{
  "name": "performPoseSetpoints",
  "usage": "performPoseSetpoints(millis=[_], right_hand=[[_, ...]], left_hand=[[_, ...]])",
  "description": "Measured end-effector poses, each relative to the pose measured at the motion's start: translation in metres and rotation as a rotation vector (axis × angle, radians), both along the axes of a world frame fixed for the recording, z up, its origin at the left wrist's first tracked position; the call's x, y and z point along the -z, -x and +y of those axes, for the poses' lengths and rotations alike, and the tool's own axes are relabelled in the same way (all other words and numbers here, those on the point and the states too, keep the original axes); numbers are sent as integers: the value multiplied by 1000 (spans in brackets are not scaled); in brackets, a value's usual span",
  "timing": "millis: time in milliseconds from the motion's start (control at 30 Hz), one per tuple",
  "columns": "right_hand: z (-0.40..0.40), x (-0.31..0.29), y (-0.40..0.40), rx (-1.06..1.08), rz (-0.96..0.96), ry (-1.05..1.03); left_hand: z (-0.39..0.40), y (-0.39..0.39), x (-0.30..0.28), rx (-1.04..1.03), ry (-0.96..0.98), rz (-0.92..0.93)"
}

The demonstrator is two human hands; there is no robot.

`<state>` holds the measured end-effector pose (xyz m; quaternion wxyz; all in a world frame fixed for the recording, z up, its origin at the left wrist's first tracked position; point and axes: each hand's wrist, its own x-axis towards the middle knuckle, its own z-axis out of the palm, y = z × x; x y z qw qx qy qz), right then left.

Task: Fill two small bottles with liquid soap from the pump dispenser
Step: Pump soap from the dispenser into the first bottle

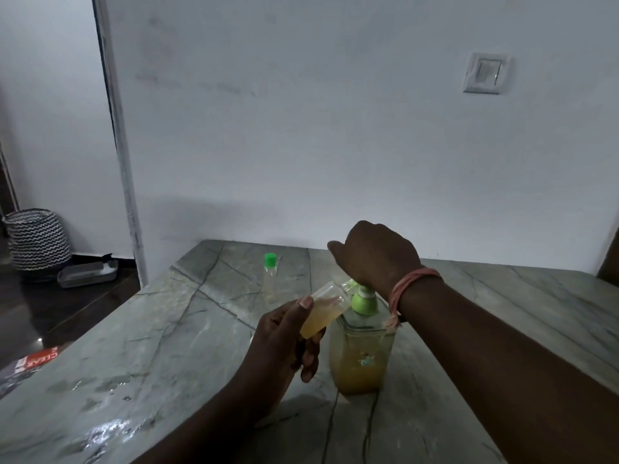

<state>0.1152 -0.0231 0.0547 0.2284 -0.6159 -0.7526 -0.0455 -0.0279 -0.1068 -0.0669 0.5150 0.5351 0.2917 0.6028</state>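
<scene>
Standing on a grey-green marble table (134, 336) whose far edge is running along the white wall and whose left edge is dropping to a dark floor; leaving broad bare stone to the left and right of the hands. Gripping a small open bottle (324, 309) in the left hand (284, 343), thumb along its side, fingers curling around its base. Tilting steeply, long axis running from lower left up to upper right, mouth pointing at the green spout of the pump dispenser (363, 349) and touching or nearly touching it; holding amber soap in its lower half. Pressing down on the green pump head with the right hand (375, 256), fingers bending over it, a pink thread band (407, 284) circling the wrist. Standing upright, the dispenser partly filled with amber soap. Waiting farther back, 1 second bottle (270, 274) upright with a green cap, well apart from the hands, contents hard to make out. Hiding the pump top under the right palm. Cutting off a red printed item (31, 361) at the left edge.
</scene>
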Motion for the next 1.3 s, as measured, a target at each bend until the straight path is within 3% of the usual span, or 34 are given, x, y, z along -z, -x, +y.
performPoseSetpoints(millis=[67, 167, 400, 567, 833, 1000, 1300], right_hand=[[0, 6, -3, 9, 93, 21], [-1, 7, -4, 36, 73, 30], [-6, -8, 3, 10, -147, -61], [-4, 5, 0, 35, 28, -25], [-6, -7, 3, 14, -135, -41], [-4, 4, 1, 33, 32, -15], [-8, -6, 3, 28, -131, -64]], left_hand=[[1, 0, 1, -8, 0, 0], [1, -1, 1, -13, 9, -2], [-2, -2, -1, -17, 16, -5], [1, -2, 0, -21, 21, 6], [-2, -2, -2, -18, 17, 19], [-1, -1, -1, -29, 2, 22], [-4, -2, -3, -19, -5, 9]])
